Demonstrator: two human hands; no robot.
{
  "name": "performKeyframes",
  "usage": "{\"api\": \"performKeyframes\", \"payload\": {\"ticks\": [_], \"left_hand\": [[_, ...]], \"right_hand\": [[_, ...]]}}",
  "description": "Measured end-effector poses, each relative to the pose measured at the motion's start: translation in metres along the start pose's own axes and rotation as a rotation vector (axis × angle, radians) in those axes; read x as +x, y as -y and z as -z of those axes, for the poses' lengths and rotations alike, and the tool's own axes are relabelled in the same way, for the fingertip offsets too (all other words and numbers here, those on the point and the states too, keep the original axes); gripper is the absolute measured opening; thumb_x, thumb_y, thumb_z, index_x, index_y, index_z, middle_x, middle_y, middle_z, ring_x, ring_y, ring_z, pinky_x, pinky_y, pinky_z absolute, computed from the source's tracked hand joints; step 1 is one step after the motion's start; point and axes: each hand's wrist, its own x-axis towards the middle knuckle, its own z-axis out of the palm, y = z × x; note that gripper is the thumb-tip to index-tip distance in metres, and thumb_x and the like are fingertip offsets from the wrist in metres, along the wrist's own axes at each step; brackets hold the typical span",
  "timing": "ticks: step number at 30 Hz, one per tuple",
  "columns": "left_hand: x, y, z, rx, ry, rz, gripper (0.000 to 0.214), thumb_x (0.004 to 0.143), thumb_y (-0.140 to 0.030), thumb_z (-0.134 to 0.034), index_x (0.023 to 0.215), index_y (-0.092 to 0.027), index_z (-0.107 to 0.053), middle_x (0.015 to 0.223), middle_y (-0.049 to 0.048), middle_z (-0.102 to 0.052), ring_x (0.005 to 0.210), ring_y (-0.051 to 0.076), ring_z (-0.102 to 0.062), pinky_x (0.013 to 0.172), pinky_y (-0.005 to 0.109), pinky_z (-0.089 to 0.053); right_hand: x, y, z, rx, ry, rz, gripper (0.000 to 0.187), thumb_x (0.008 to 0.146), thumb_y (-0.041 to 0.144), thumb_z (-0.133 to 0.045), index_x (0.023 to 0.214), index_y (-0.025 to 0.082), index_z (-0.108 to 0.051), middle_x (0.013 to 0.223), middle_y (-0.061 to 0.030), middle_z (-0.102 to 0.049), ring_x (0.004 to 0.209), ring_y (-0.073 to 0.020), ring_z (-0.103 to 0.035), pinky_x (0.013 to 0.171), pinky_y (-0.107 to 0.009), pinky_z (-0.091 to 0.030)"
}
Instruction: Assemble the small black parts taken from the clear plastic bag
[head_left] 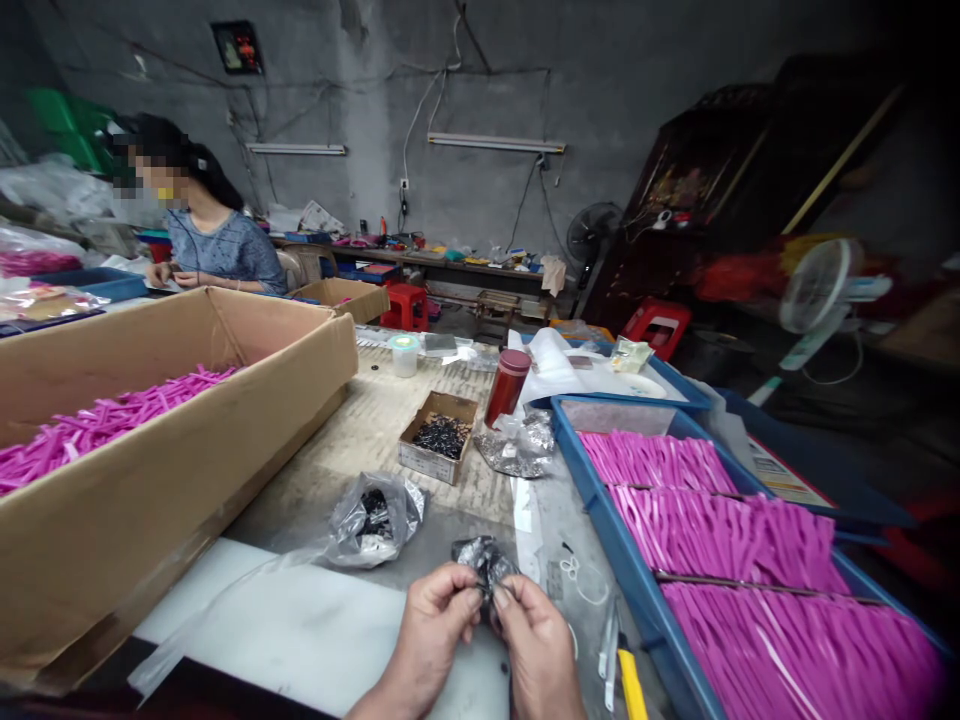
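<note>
My left hand [439,620] and my right hand [534,635] are close together over the front of the table, thumbs and fingertips pinched. Between them shows a small black piece [484,587], too small to name exactly. Just behind the fingertips lies a crumpled dark plastic bag [480,552], partly hidden by the hands. A clear plastic bag [409,510] with small black parts [373,515] sits open to the left. Beyond it, a small cardboard box [427,461] holds many more black parts [444,436]. Under my hands is a white sheet [300,625].
At left stands a large cardboard box [247,425] of magenta strips [112,425]. A blue tray [637,610] on the right holds magenta strips in rows [750,535]. Nearby are a yellow-handled cutter [631,685], scissors [609,650] and a red canister [507,385]. Another person [217,245] sits far left.
</note>
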Motion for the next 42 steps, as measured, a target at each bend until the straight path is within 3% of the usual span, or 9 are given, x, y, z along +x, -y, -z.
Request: {"api": "performKeyframes", "payload": {"ticks": [20, 42], "left_hand": [[0.0005, 0.002, -0.001, 0.004, 0.01, 0.002, 0.014, 0.066, -0.024, -0.054, 0.058, -0.012, -0.051, 0.047, -0.0051, -0.042, 0.041, 0.005, -0.035, 0.042, 0.017, -0.028], [0.0008, -0.0035, -0.0021, -0.011, -0.005, 0.026, 0.013, 0.062, -0.024, -0.056, 0.058, -0.013, -0.052, 0.045, -0.0053, -0.042, 0.04, 0.006, -0.035, 0.041, 0.017, -0.028]], "right_hand": [[-0.0029, -0.0007, -0.0006, -0.017, 0.029, 0.007, 0.015, 0.068, 0.029, -0.052, 0.058, 0.017, -0.052, 0.051, 0.0028, -0.051, 0.051, -0.013, -0.047, 0.049, -0.022, -0.038], [-0.0003, 0.0012, 0.0005, -0.06, -0.032, 0.004, 0.015, 0.065, 0.029, -0.054, 0.056, 0.017, -0.052, 0.047, 0.0044, -0.047, 0.046, -0.0111, -0.043, 0.043, -0.02, -0.035]]}}
